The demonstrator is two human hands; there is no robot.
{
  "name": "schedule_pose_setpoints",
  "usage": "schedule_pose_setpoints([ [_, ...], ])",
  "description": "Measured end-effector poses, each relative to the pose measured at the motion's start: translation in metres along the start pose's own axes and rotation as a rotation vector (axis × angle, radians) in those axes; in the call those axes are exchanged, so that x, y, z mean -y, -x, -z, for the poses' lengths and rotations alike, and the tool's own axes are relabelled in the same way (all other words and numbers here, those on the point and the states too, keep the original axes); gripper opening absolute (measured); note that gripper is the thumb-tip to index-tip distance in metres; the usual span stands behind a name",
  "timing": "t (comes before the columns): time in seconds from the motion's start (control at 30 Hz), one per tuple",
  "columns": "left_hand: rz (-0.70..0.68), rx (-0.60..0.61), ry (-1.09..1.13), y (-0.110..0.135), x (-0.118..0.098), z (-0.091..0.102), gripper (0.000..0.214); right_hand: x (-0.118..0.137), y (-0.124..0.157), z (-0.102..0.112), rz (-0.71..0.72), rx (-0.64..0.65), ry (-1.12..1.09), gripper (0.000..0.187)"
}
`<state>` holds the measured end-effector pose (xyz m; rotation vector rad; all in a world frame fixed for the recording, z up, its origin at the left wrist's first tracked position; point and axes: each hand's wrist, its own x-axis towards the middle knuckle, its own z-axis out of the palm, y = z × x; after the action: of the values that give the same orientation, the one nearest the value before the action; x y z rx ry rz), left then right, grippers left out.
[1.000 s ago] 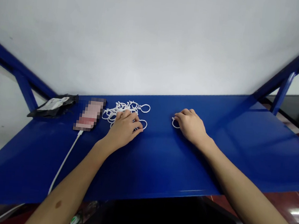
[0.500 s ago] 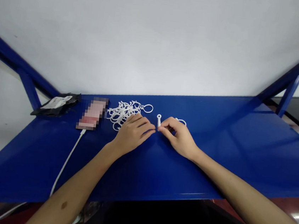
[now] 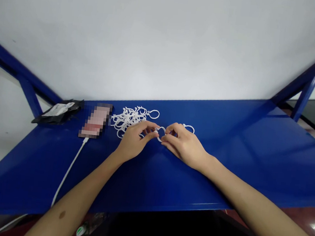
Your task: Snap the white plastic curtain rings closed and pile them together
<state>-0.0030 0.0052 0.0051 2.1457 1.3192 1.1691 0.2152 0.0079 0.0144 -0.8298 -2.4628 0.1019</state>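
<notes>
A thin white plastic ring [image 3: 161, 128] is held up between my two hands just above the blue table. My left hand [image 3: 136, 139] pinches its left side between thumb and fingertips, where a small thicker clasp-like part partly shows. On the opposite side, the fingers of my right hand [image 3: 184, 143] close on the ring and hide part of it. A tangled pile of similar white rings [image 3: 129, 118] lies just beyond my left hand. One loose ring [image 3: 154, 114] rests at the right edge of that pile. Another single ring [image 3: 190, 129] lies behind my right hand, partly covered by it.
On the blue table [image 3: 208, 193], a blurred-out phone [image 3: 96, 121] lies left of the pile, with a white cable [image 3: 69, 172] running off the front edge. A black plastic package [image 3: 59, 112] is at the far left. A white wall stands behind, with blue frame bars at both sides.
My left hand has closed on the ring, which my right hand alone held before. The ring was a narrow upright strip with an eyelet on top; now it shows as a round loop.
</notes>
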Motion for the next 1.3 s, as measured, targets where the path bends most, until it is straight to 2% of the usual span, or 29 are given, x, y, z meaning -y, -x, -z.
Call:
schedule_pose_setpoints([
  [0.2, 0.026, 0.02, 0.18, 0.001, -0.004, 0.004, 0.023, -0.001, 0.002, -0.002, -0.118, -0.201, -0.194, 0.029],
  [0.4, -0.036, 0.047, 0.257, 0.001, -0.004, 0.003, 0.017, -0.003, 0.003, -0.005, -0.132, -0.144, -0.354, 0.016],
  [0.63, -0.034, 0.008, 0.212, 0.0, -0.006, 0.003, 0.014, -0.003, 0.004, -0.004, -0.062, -0.183, -0.425, 0.012],
  [0.73, -0.046, -0.001, 0.145, 0.0, -0.006, 0.002, 0.009, -0.004, 0.004, -0.003, -0.049, -0.177, -0.47, 0.01],
  [0.87, -0.097, -0.01, 0.024, 0.003, -0.005, 0.0, 0.005, -0.006, 0.005, -0.002, -0.007, -0.102, -0.47, 0.013],
  [1.07, -0.164, 0.066, -0.105, 0.005, 0.004, -0.004, 0.009, -0.01, 0.005, -0.004, 0.043, 0.021, -0.385, 0.019],
  [1.17, -0.188, 0.066, -0.269, 0.003, 0.011, -0.004, 0.011, -0.015, 0.003, -0.005, -0.026, 0.042, -0.245, 0.022],
  [1.3, -0.175, 0.04, -0.605, -0.003, 0.015, -0.005, 0.023, -0.03, 0.001, -0.002, -0.204, 0.007, 0.036, 0.023],
])
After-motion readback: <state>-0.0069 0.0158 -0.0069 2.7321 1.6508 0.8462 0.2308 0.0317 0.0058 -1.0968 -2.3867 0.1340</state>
